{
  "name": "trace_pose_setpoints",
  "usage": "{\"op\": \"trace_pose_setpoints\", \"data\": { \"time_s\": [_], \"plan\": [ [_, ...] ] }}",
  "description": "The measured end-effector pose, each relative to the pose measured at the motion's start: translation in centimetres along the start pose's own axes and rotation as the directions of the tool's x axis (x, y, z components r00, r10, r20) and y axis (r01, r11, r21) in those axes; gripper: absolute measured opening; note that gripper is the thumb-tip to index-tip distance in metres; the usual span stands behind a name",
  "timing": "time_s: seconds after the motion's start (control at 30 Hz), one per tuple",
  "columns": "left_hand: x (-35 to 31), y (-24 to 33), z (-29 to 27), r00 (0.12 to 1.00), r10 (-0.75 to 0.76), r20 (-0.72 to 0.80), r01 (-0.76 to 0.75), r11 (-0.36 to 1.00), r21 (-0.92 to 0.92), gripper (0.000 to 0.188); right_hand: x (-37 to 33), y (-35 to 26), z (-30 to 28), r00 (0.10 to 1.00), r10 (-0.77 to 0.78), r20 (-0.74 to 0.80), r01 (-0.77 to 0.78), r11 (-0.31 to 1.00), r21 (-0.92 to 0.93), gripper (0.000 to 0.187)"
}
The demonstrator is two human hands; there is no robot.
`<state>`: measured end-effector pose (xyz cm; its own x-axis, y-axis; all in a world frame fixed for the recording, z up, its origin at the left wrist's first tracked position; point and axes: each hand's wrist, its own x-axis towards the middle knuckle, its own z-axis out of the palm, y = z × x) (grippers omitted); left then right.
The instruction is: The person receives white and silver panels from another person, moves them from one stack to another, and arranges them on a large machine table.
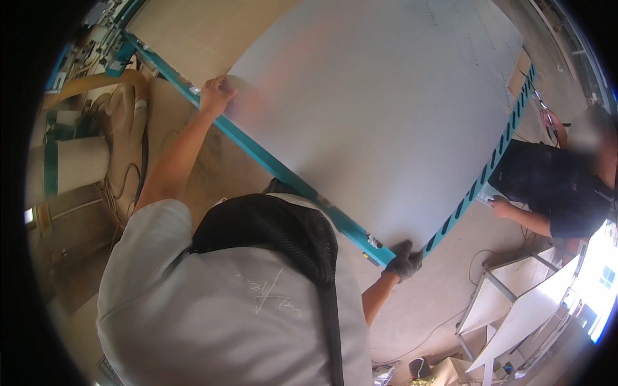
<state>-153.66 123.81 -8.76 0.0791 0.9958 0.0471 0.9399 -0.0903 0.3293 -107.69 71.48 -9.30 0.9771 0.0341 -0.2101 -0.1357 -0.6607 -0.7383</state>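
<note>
A large, smooth grey sheet (pixel 360 122) lies over a teal-framed table (pixel 257 154). A tan board (pixel 193 32) shows beyond the sheet's left edge. My left hand (pixel 217 95) is bare, its fingers curled at the sheet's left corner by the frame's near edge. At the table's near right corner, my right hand (pixel 405 260), in a dark grey glove, closes on the sheet's corner; its fingertips are partly hidden.
At the right side stands a person in a dark shirt (pixel 553 180), a slim metal tool (pixel 546 112) in one hand. White panels on a stand (pixel 515 302) are lower right. Ducts and hoses (pixel 125 96) lie left. A cable (pixel 438 325) crosses the floor.
</note>
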Motion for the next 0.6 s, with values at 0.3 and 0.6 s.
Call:
{"op": "trace_pose_setpoints", "data": {
  "time_s": [0.3, 0.6],
  "plan": [
    [1.2, -4.2, 0.4, 0.986, -0.064, 0.153, 0.102, 0.961, -0.258, 0.08, 0.3, 1.6, 0.5, 0.994, 0.041, 0.104, -0.078, 0.925, 0.372, 0.043],
    [-4.5, -0.9, 2.7, 0.55, -0.83, 0.093, 0.645, 0.351, -0.678, 0.054, -1.3, -1.7, 0.1, 0.993, 0.114, 0.028, -0.117, 0.983, 0.143, 0.047]
  ]
}}
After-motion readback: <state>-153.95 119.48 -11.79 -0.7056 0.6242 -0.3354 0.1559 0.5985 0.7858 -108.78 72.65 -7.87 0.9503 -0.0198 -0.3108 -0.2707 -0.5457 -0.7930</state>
